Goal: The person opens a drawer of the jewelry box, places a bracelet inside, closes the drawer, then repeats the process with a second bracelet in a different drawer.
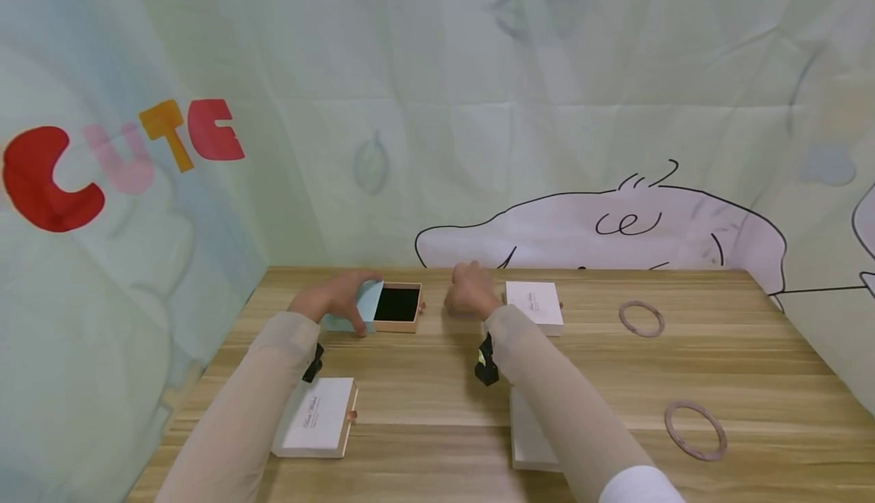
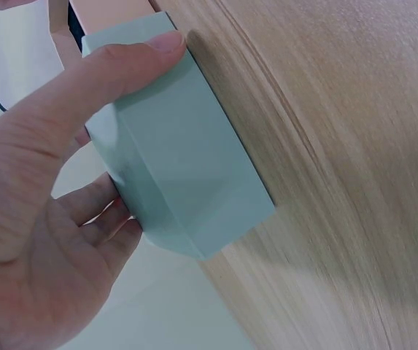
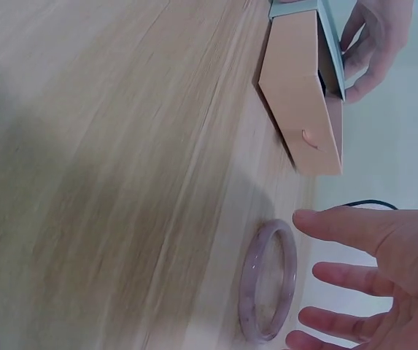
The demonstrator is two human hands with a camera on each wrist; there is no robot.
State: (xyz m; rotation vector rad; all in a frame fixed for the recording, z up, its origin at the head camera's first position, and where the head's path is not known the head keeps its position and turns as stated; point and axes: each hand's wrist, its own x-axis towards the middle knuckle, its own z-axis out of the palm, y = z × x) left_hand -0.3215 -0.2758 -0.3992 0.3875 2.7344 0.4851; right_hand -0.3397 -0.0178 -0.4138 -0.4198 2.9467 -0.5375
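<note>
My left hand (image 1: 339, 298) grips a light blue drawer box (image 2: 187, 153), thumb across its near side and fingers behind. The box's peach drawer (image 3: 296, 95) is slid partway out to the right, showing a black lining (image 1: 396, 305) and a small pull tab on its end. To the right of it, my right hand (image 3: 405, 270) hovers with fingers spread and nothing in them. A pale purple bangle (image 3: 249, 292) lies on the table just by those fingertips. The right hand mostly covers this bangle in the head view.
A white box (image 1: 535, 305) sits right of my right hand. Another white box (image 1: 317, 416) lies near my left forearm, and a third (image 1: 529, 434) is partly under my right forearm. Two more bangles (image 1: 641, 305) rest at the right. A printed curtain (image 1: 451, 146) hangs behind the table.
</note>
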